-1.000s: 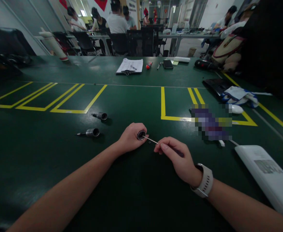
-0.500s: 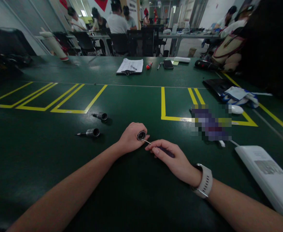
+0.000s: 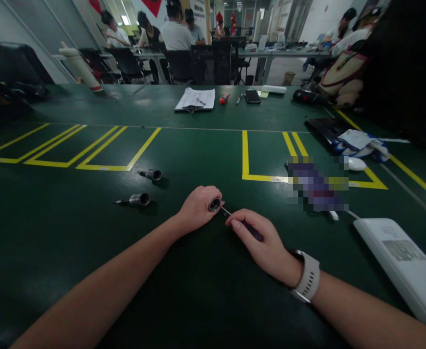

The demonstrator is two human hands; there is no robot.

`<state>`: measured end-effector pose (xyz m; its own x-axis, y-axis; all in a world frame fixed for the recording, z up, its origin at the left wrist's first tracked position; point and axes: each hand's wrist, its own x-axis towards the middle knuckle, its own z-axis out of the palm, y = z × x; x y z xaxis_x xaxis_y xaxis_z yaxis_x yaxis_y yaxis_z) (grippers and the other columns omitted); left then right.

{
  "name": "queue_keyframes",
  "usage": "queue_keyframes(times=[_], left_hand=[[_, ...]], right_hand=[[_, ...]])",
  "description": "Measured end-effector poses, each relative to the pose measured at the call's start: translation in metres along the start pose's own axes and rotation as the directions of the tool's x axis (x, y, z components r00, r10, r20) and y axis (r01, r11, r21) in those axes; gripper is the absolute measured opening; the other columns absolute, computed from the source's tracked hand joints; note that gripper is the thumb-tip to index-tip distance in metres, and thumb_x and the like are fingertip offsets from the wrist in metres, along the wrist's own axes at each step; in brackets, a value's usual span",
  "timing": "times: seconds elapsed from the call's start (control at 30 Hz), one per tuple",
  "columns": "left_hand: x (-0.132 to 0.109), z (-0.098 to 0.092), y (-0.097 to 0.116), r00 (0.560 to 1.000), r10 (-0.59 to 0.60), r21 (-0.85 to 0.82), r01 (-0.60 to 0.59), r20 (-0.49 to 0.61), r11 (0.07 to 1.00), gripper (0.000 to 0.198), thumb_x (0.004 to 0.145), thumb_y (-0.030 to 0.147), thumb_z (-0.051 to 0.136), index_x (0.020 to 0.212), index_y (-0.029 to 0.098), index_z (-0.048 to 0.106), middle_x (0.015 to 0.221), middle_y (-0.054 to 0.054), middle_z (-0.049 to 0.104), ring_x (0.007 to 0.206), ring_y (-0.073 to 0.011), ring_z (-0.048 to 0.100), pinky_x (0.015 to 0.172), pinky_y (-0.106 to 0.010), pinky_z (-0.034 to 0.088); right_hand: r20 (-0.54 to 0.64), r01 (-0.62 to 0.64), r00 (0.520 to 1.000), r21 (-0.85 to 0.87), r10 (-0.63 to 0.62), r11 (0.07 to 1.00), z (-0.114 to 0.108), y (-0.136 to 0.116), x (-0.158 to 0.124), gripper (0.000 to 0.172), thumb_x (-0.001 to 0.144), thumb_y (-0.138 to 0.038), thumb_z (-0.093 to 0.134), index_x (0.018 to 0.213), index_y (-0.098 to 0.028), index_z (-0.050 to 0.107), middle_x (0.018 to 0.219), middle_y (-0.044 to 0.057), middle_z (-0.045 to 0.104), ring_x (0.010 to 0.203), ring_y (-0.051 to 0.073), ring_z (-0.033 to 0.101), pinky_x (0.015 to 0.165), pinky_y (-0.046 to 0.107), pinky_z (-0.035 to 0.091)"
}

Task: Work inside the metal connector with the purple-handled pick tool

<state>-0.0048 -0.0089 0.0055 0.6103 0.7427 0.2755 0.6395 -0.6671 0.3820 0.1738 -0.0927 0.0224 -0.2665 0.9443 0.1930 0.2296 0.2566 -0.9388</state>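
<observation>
My left hand (image 3: pixel 197 209) is closed around a small metal cylinder (image 3: pixel 213 204), its open end facing right. My right hand (image 3: pixel 258 240) pinches a thin dark-handled tool (image 3: pixel 251 229) whose metal shaft (image 3: pixel 226 212) points into the cylinder's mouth. Both hands rest on the green table (image 3: pixel 213 291). Two more metal cylinders with thin pins lie to the left, one (image 3: pixel 139 199) nearer and one (image 3: pixel 151 174) farther.
A white device (image 3: pixel 402 264) lies at the right, with a blurred purple object (image 3: pixel 316 186) and a white cloth (image 3: pixel 360 143) beyond it. A clipboard (image 3: pixel 195 99), a red pen (image 3: pixel 224 98) and a phone (image 3: pixel 252 96) lie far across. People sit at tables behind.
My right hand has moved left toward the cylinder, pushing the tool's shaft further into its open end. My left hand has stayed in place.
</observation>
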Motion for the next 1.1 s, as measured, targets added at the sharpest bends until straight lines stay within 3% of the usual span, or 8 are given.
queue_keyframes(times=[0.17,0.33,0.43,0.57,0.67,0.8,0.93,1.1], left_hand=[[-0.001,-0.001,0.001,0.996,0.083,-0.015,-0.083,0.017,0.996,0.015,0.083,0.021,0.047,0.069,0.017,0.049,0.067,0.001,0.053,0.062,-0.012,0.049,0.063,-0.027,0.035],[-0.001,-0.002,0.001,0.998,0.055,-0.123,-0.055,-0.005,0.991,0.016,0.082,0.023,0.05,0.068,0.017,0.048,0.067,0.001,0.053,0.062,-0.0111,0.048,0.061,-0.025,0.036],[0.0,-0.001,0.0,0.999,0.029,-0.105,-0.031,-0.017,0.994,0.016,0.082,0.023,0.05,0.068,0.017,0.048,0.066,0.001,0.052,0.061,-0.0113,0.048,0.06,-0.025,0.036],[0.0,0.001,-0.001,1.0,0.008,0.013,-0.008,-0.022,1.0,0.013,0.081,0.021,0.05,0.069,0.016,0.05,0.066,0.001,0.052,0.061,-0.0127,0.048,0.061,-0.026,0.035],[-0.001,0.002,0.0,0.999,0.042,0.072,-0.042,-0.007,0.997,0.012,0.081,0.017,0.048,0.07,0.016,0.051,0.066,0.001,0.052,0.062,-0.0133,0.048,0.061,-0.027,0.034],[-0.002,-0.001,0.002,0.996,0.089,0.064,-0.091,0.019,0.994,0.012,0.082,0.015,0.047,0.071,0.016,0.051,0.067,0.001,0.052,0.062,-0.0129,0.048,0.062,-0.027,0.034],[-0.003,-0.003,0.002,0.998,0.054,-0.053,-0.055,-0.026,0.997,0.012,0.081,0.018,0.049,0.069,0.016,0.05,0.066,0.001,0.052,0.063,-0.0121,0.048,0.062,-0.026,0.035],[-0.001,-0.001,0.0,0.998,-0.014,-0.157,0.004,-0.063,0.988,0.016,0.081,0.022,0.051,0.066,0.017,0.047,0.067,0.001,0.053,0.063,-0.0115,0.049,0.059,-0.024,0.037]], right_hand=[[0.053,-0.121,0.992,0.223,0.112,0.967,-0.005,0.004,0.003,0.019,0.087,-0.027,0.049,0.085,-0.018,0.066,0.082,0.004,0.064,0.076,0.017,0.057,0.07,0.031,0.044],[0.074,-0.241,0.968,0.519,0.238,0.82,-0.007,0.009,0.009,0.02,0.086,-0.026,0.049,0.08,-0.016,0.065,0.082,0.006,0.065,0.074,0.016,0.056,0.066,0.029,0.044],[0.057,-0.212,0.976,0.489,0.212,0.846,-0.006,0.008,0.008,0.02,0.087,-0.027,0.048,0.081,-0.017,0.065,0.084,0.006,0.065,0.076,0.017,0.056,0.067,0.03,0.044],[-0.007,-0.088,0.996,0.183,0.091,0.979,-0.004,0.002,0.003,0.018,0.087,-0.029,0.05,0.084,-0.019,0.065,0.084,0.005,0.063,0.079,0.018,0.055,0.073,0.033,0.043],[-0.02,-0.025,0.999,0.089,0.027,0.996,-0.004,0.0,0.002,0.017,0.086,-0.027,0.051,0.083,-0.02,0.065,0.086,0.005,0.063,0.082,0.019,0.056,0.077,0.034,0.042],[-0.009,-0.105,0.994,0.244,0.11,0.964,-0.006,0.005,0.005,0.018,0.085,-0.027,0.052,0.08,-0.019,0.067,0.082,0.005,0.063,0.076,0.018,0.055,0.072,0.032,0.042],[0.025,-0.225,0.969,0.506,0.247,0.833,-0.008,0.011,0.01,0.018,0.084,-0.025,0.053,0.08,-0.018,0.069,0.083,0.005,0.066,0.076,0.017,0.056,0.07,0.03,0.044],[0.037,-0.229,0.969,0.512,0.245,0.828,-0.007,0.011,0.009,0.018,0.085,-0.028,0.052,0.084,-0.019,0.068,0.088,0.005,0.066,0.08,0.017,0.056,0.071,0.03,0.044]])
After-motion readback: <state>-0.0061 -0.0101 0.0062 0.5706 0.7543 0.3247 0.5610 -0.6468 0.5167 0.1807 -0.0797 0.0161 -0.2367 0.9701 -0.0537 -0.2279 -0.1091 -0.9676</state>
